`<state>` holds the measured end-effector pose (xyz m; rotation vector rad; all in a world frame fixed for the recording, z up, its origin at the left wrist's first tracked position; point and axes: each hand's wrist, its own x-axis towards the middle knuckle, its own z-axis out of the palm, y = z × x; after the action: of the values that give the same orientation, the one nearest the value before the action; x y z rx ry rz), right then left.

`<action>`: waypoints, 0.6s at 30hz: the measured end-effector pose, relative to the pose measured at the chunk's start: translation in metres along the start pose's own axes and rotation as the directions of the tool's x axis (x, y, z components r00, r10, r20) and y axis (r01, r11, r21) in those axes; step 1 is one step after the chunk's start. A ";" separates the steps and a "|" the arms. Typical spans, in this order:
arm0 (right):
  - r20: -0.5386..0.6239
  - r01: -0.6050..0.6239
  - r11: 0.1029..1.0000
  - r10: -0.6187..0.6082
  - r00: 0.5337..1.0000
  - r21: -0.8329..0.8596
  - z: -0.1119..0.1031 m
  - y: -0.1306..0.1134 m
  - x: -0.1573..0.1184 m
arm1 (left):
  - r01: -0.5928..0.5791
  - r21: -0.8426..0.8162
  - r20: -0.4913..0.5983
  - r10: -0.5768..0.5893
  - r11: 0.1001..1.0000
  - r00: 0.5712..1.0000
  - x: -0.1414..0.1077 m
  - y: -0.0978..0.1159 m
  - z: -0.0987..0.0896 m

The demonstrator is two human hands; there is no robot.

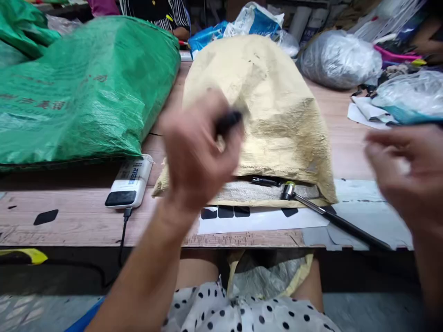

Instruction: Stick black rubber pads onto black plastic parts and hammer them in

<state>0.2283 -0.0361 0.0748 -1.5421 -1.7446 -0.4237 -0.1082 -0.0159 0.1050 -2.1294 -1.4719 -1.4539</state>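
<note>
My left hand (197,147) is raised over the table in front of a cream woven sack (256,92). Its fingers are closed round a small black object (229,122), too blurred to name. At the right edge hangs my right hand (401,170), fingers curled together and smeared; whatever they pinch, if anything, cannot be made out. Below the hands, a small hammer (332,216) with a yellow-and-black head and a black handle leans its head on the sack's lower edge. A black pen-like tool (266,181) lies beside the head.
A large green sack (86,87) fills the left. Before it lies a white power bank (128,182) with a black cable. Black patches sit on a white paper strip (263,222) at the front edge. Clear plastic bags (341,60) stand back right. Another person (155,14) sits opposite.
</note>
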 end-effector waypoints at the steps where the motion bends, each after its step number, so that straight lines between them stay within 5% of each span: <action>1: 0.125 0.050 0.997 -0.057 0.990 0.064 -0.007 -0.005 -0.025 | -0.078 -0.091 0.139 0.091 0.993 0.986 -0.027 0.008 0.006; 4: 0.340 0.117 0.975 -0.177 0.924 0.191 -0.003 -0.010 -0.092 | -0.104 -0.288 0.515 0.245 0.952 0.821 -0.090 0.003 0.032; 7: 0.368 0.174 0.983 -0.181 0.912 0.054 0.014 -0.003 -0.124 | -0.031 -0.372 0.624 0.274 0.928 0.731 -0.110 -0.016 0.054; 10: 0.285 0.168 0.986 -0.162 0.945 0.004 0.018 -0.010 -0.126 | 0.076 -0.288 0.685 0.150 0.955 0.713 -0.096 -0.026 0.067; 13: 0.149 0.192 0.974 -0.209 0.966 0.121 0.015 -0.047 -0.123 | 0.145 -0.211 0.709 0.050 0.967 0.704 -0.070 -0.027 0.079; 18: 0.282 0.364 0.847 -0.485 0.828 0.387 0.041 -0.124 -0.108 | 0.267 -0.332 0.763 0.091 0.905 0.639 -0.033 -0.028 0.097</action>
<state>0.0958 -0.1105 -0.0009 -1.0299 -2.3419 -0.0486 -0.0724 0.0361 0.0193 -3.2816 -1.5975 -0.9408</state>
